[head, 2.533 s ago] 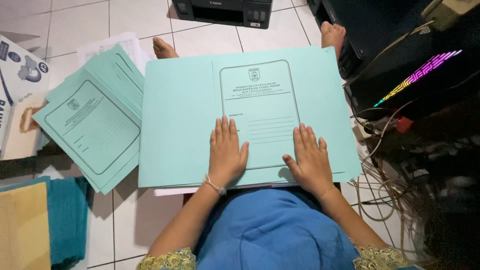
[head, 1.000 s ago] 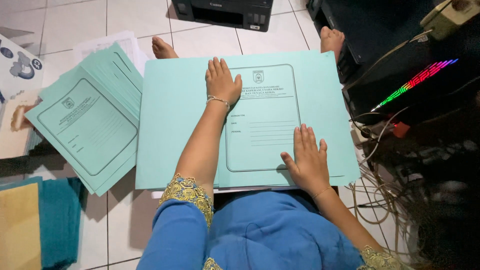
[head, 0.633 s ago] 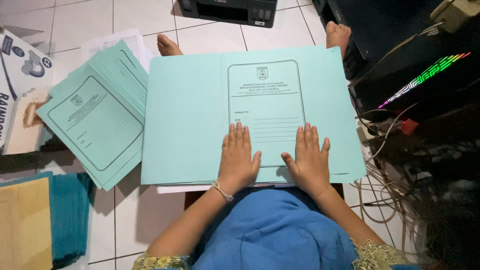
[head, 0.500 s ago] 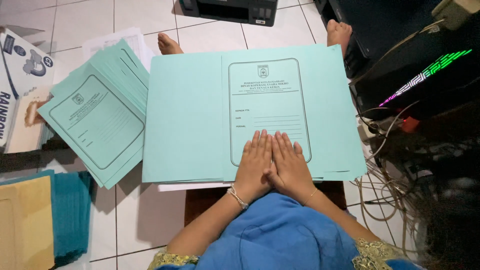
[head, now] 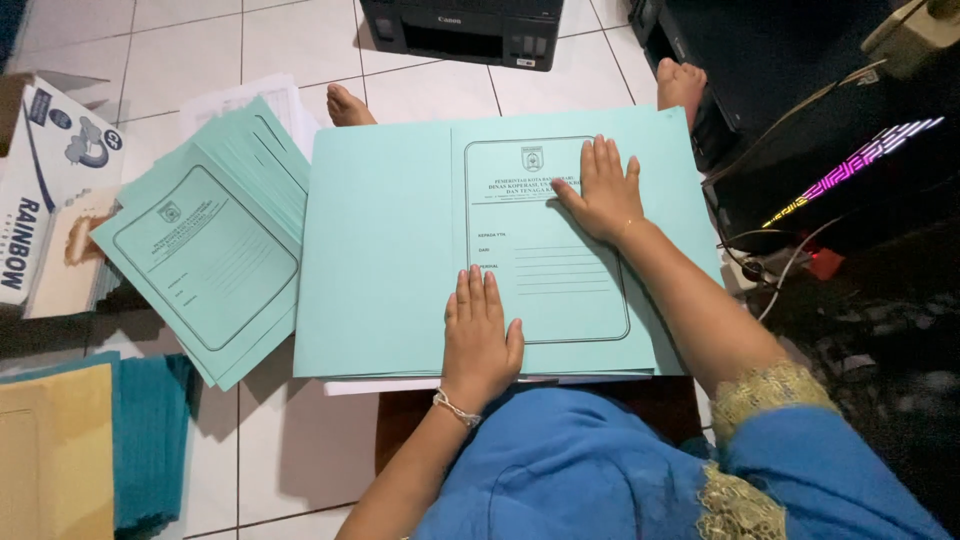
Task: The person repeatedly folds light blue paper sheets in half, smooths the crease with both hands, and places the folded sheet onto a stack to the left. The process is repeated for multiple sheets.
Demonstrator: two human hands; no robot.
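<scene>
Both your hands lie flat on the open green folder.
Your left hand presses at 6 o'clock, your right hand at 2 o'clock, fingers spread, gripping nothing; folder rests on your lap.

Right hand has slid up the folder.

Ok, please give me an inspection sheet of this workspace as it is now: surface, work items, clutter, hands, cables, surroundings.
Surface: white tiled floor, person seated on it.
Work items: open light green folder flat before the person.
Clutter: fanned stack of green folders at left; white box; teal and tan sheets.
Hands: left hand flat on folder's lower middle; right hand flat near its top right.
Cables: tangle of cables at right.
Surroundings: black printer; black device with a coloured light strip.
</scene>
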